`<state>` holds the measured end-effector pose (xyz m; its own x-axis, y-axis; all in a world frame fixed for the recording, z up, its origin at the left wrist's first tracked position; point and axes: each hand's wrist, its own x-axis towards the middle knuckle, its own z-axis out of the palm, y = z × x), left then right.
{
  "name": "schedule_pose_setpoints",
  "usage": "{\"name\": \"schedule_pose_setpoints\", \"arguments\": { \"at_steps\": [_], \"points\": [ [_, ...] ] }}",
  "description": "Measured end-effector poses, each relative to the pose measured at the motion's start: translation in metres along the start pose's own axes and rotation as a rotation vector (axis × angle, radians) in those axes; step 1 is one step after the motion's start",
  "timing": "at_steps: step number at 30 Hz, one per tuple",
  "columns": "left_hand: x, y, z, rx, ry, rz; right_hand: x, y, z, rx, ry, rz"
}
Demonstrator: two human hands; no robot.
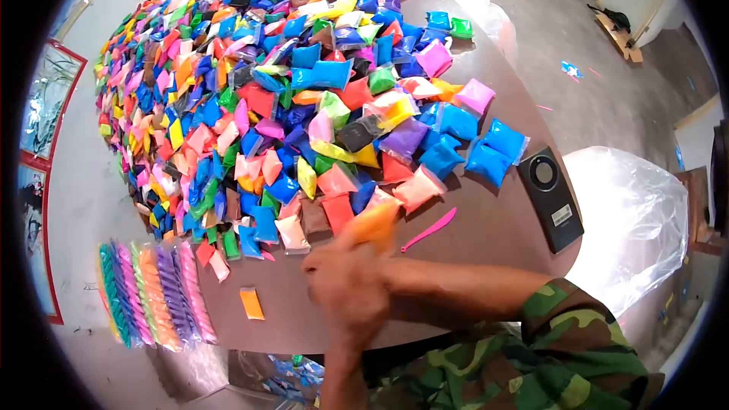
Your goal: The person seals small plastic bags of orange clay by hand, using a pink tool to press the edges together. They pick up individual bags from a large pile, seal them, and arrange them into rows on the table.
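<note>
Step in hand (judged): single orange sachet [373, 226] being handled above near edge of brown table [486, 239], just in front of sachet pile [250, 99]. L hand [351, 310] and R hand [338, 264] are overlapped and bunched close tog.; sachet projects beyond them. Finger pos. blurred: pinch, and which hand bears the sachet, cannot be told. Pink plastic knife [429, 229] is laid to R; second orange sachet [251, 304] lies flat to L, apart from pile. Next move, as judged, calls for controlled grip w/o film strain, knife kept clear.
</note>
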<state>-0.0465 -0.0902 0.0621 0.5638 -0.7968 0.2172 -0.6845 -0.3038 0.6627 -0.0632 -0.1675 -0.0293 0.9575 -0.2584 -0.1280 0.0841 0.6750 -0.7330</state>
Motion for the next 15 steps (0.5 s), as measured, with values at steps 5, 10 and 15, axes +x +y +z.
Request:
{"name": "schedule_pose_setpoints", "arguments": {
  "at_steps": [5,10,15],
  "points": [
    [-0.036,-0.061,-0.06,-0.09,0.406,-0.351,0.013,-0.008,0.0,-0.695,0.016,-0.537],
    [-0.068,-0.083,-0.053,-0.073,0.266,-0.418,0.006,-0.025,0.006,-0.694,-0.053,-0.444],
    [-0.06,-0.07,-0.04,-0.061,0.187,-0.296,0.007,-0.027,0.0,-0.862,-0.234,-0.487]
  ]
}}
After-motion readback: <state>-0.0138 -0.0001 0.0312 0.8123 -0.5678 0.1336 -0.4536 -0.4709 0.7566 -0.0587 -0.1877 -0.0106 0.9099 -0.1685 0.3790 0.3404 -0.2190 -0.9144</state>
